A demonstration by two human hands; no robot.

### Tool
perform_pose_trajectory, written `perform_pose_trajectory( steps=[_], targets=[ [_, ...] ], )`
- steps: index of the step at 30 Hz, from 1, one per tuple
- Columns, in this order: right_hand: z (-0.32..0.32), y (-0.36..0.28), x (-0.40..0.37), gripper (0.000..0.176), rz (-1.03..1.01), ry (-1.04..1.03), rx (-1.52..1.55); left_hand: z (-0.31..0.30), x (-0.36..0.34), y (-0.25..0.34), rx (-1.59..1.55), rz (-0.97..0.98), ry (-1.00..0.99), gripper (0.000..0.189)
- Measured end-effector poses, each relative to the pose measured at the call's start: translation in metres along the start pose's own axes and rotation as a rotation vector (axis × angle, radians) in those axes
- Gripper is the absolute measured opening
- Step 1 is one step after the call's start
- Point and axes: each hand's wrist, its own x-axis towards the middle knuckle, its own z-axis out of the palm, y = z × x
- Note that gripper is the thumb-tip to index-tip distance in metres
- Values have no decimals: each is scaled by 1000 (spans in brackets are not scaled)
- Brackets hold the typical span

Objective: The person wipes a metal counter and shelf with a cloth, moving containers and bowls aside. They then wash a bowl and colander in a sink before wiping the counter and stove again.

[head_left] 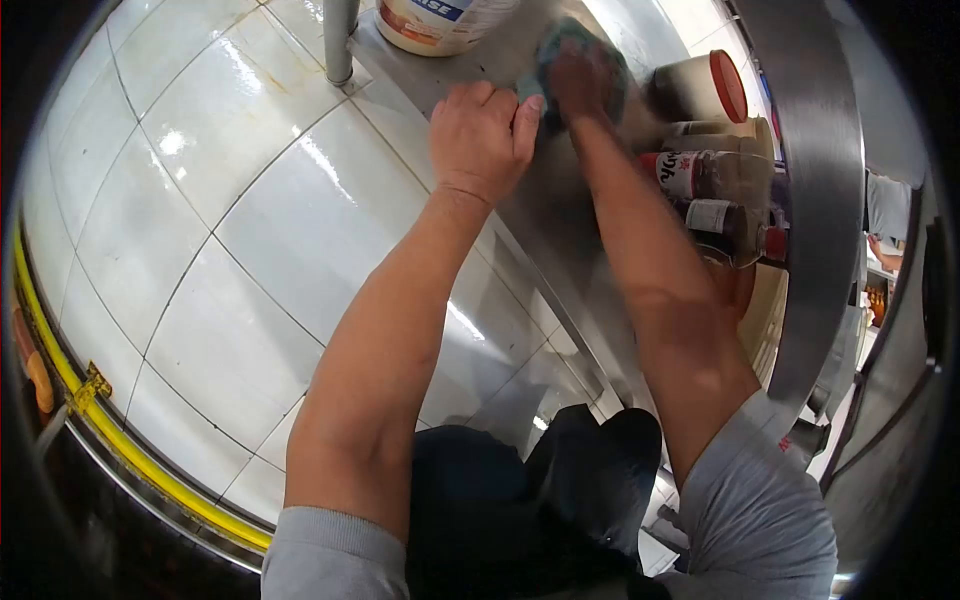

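Head camera, looking forward and steeply down

From close above, the view is running along the person's forearms (380,310) out to the left hand (482,140) and right hand (582,82). It is covering a wide, rounded field, taking in the floor (290,200) left of the fingers (475,97), a metal shelf (560,225) beneath them, bottles (715,217) to their right and, nearest the camera, trousers (465,480) well below them.

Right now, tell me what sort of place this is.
Probably a commercial kitchen: a metal shelf holds bottles and a large labelled tub, over a tiled floor.
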Motion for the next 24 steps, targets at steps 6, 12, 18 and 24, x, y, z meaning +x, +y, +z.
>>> perform_pose_trajectory(
  steps=[6, 12, 18, 24],
  targets=[
    [34, -47, 50, 35, -457, 155, 544, 0, -3, -2, 29, 3, -70, 38],
    [40, -41, -30, 42, -146, 71, 870, -5, -1, -5, -397, -253, 82, 35],
    [-64, -79, -147, 33, -554, -324, 939, -99, 88, 9, -513, -251, 386, 44],
    [-95, -37, -203, 45, -241, 14, 547, -100, 116, -15, -521, -401, 444, 58]
  ],
)
